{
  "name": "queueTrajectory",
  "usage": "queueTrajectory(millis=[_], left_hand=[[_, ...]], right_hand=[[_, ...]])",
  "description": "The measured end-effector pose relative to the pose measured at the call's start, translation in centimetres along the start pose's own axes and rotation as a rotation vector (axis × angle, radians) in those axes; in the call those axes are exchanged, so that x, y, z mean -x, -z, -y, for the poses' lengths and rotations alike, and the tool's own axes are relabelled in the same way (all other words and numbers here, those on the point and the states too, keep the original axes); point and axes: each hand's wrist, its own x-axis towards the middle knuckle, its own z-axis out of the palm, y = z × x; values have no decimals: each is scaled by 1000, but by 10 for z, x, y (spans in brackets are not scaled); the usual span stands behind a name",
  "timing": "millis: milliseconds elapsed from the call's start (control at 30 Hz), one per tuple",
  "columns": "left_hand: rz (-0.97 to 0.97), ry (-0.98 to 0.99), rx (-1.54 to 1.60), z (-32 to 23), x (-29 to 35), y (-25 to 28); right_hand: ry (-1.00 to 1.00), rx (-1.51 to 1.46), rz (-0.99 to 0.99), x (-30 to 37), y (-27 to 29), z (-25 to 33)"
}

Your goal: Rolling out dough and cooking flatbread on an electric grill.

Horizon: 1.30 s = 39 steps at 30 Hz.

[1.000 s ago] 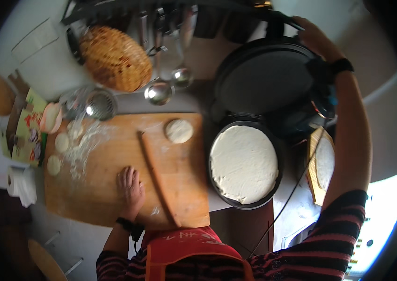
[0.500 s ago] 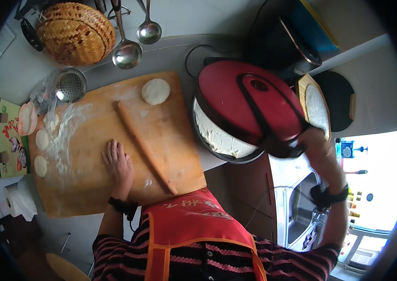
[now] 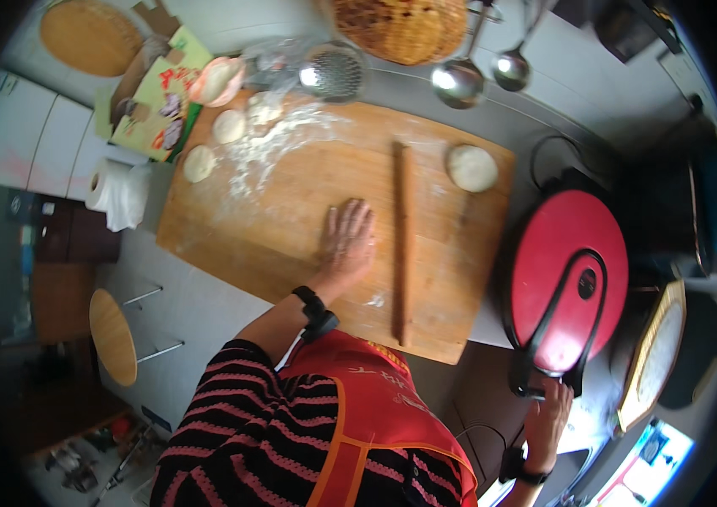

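My left hand (image 3: 350, 241) lies flat on the floured wooden board (image 3: 308, 194), fingers stretched out, holding nothing. Just to its right is a wooden rolling pin (image 3: 406, 253). Beyond the pin sits a round flat piece of dough (image 3: 471, 168). Two smaller dough rounds (image 3: 229, 127) lie by loose flour (image 3: 265, 160) at the board's far left. At the right, my right hand (image 3: 547, 418) has its fingers at the front handle (image 3: 536, 384) of a red electric griddle (image 3: 557, 262). The griddle's lid is down, hiding the dough inside.
A pink bowl of flour (image 3: 218, 82), a printed carton (image 3: 164, 101) and a paper roll (image 3: 117, 193) stand left. A skimmer (image 3: 333, 72), ladles (image 3: 458, 83) and a woven basket (image 3: 400, 25) hang behind. A wooden-rimmed tray (image 3: 652, 355) stands right of the griddle; a stool (image 3: 113, 336) is lower left.
The griddle lid has come down from tilted open to closed, with my right hand at its handle. My left hand stays flat on the board. The view has turned.
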Motion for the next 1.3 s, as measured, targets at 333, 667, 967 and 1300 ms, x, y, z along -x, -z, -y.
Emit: queueTrajectory(millis=[333, 667, 967, 1300], left_hand=[[-117, 63, 157, 71, 8, 29], [65, 219, 181, 231, -20, 54], [-289, 300, 145, 369, -151, 140], [147, 200, 19, 439, -206, 104]], right_hand=[[-33, -473, 78, -53, -111, 178], [-89, -214, -188, -86, -175, 224], [-89, -101, -193, -85, -181, 227], [-151, -46, -147, -89, -184, 225]])
